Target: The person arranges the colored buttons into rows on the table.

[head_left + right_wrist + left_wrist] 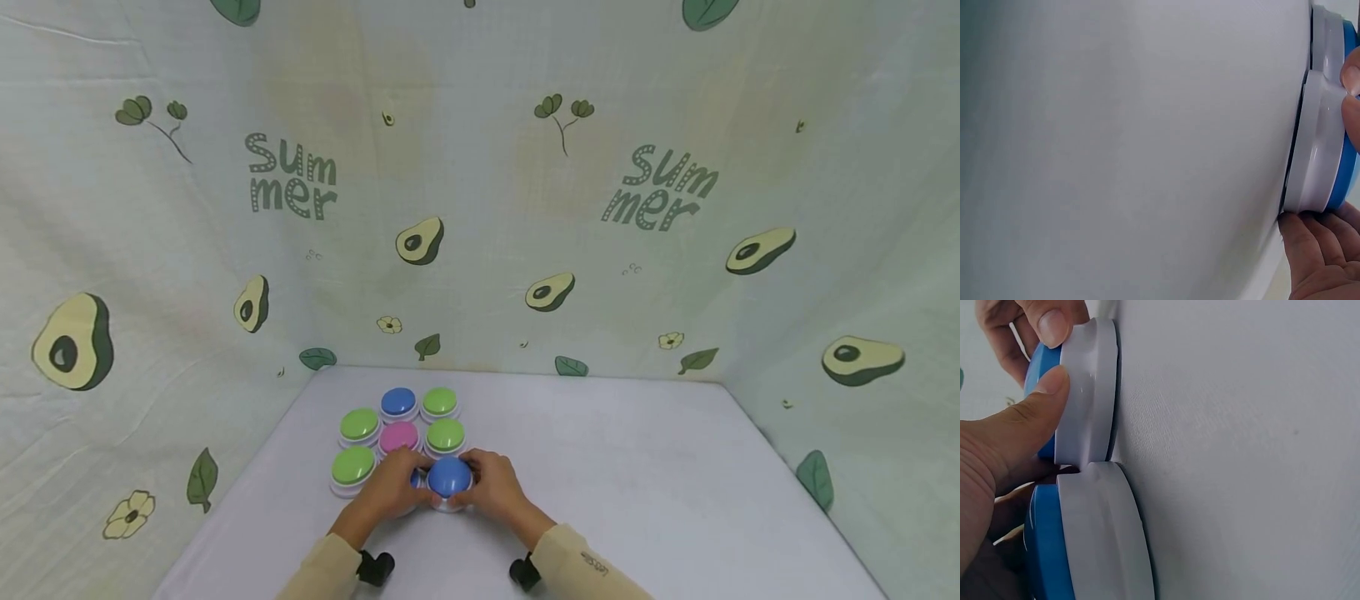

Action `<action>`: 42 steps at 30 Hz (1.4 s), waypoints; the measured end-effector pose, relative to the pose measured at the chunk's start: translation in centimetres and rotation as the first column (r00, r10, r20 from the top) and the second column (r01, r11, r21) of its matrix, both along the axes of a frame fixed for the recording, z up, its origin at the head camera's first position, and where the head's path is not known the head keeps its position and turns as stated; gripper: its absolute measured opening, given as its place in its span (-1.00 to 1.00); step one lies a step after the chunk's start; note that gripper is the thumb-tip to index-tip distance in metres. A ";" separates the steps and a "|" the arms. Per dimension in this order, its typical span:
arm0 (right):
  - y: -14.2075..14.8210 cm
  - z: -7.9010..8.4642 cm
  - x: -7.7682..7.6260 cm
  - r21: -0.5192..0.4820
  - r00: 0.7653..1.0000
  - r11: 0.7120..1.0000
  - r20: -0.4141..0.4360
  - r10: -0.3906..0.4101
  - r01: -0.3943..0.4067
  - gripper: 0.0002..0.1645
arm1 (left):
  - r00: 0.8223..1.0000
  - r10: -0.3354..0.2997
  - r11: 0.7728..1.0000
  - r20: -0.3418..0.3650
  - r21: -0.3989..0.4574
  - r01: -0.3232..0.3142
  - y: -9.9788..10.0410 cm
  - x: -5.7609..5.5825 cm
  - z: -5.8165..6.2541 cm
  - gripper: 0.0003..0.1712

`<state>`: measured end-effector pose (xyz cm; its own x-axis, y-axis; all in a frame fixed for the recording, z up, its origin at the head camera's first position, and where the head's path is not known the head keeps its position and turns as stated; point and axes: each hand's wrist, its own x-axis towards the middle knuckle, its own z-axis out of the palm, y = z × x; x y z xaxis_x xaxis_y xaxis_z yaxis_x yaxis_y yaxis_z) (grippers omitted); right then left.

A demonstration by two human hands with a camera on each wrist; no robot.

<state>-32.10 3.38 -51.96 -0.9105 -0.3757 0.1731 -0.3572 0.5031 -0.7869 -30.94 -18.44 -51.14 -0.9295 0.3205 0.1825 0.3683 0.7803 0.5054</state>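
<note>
A blue dome-topped push button (450,477) with a white round base sits at the near right corner of a group of similar buttons. My left hand (392,487) grips it from the left, thumb at the front of its rim. From the right, my right hand (497,487) holds the same button, thumb in front and fingers round the far side. Its white base (1088,400) stands on the table in the left wrist view, against a second blue button (1107,537). That neighbour is mostly hidden under my left hand in the head view.
Behind and left stand a pink button (399,436), another blue button (398,402) and several green buttons, such as one at the left (352,465). All are close together on the white table (637,483). A printed cloth (480,183) hangs round the back and sides.
</note>
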 end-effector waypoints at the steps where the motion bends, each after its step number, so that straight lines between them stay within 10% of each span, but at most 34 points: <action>1: 0.0 0.0 0.0 -0.003 1.000 1.000 0.000 0.001 -0.001 -0.22 | 1.000 -0.001 1.000 -0.002 -0.001 0.001 0.0 0.0 0.0 -0.42; 27: 2.7 1.8 -0.4 -0.009 0.999 0.999 -0.017 -0.036 0.036 -0.20 | 1.000 0.013 0.996 -0.003 0.094 -0.012 3.0 0.0 1.4 -0.38; 42: 5.1 2.4 -1.4 -0.060 0.995 0.994 -0.009 -0.096 0.095 -0.16 | 1.000 -0.028 0.973 0.004 0.230 0.027 5.9 -1.8 1.1 -0.38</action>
